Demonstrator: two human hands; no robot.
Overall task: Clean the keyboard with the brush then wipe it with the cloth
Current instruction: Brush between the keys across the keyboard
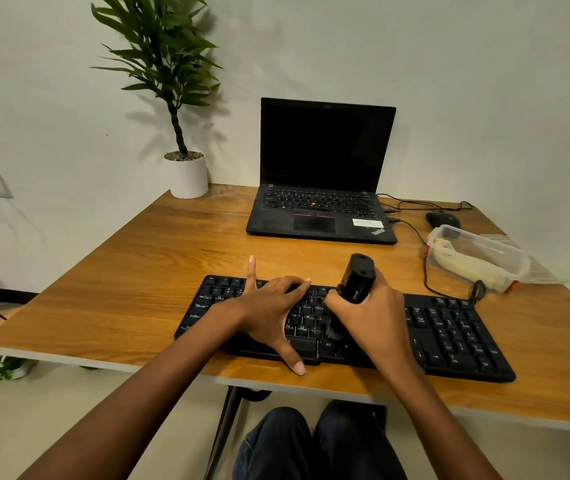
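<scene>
A black keyboard (449, 334) lies along the front edge of the wooden table (145, 271). My right hand (370, 317) grips a black brush (358, 277) by its thick handle, and the bristles touch the keys near the middle of the keyboard. My left hand (269, 310) rests flat on the left half of the keyboard with its fingers spread, the thumb at the front edge. A pale cloth (463, 263) lies folded inside a clear plastic box at the right.
An open black laptop (321, 202) stands behind the keyboard. A potted plant (188, 174) stands at the back left. A black mouse (442, 220) and its cable lie at the back right, next to the clear box (484, 247). My knees show under the table.
</scene>
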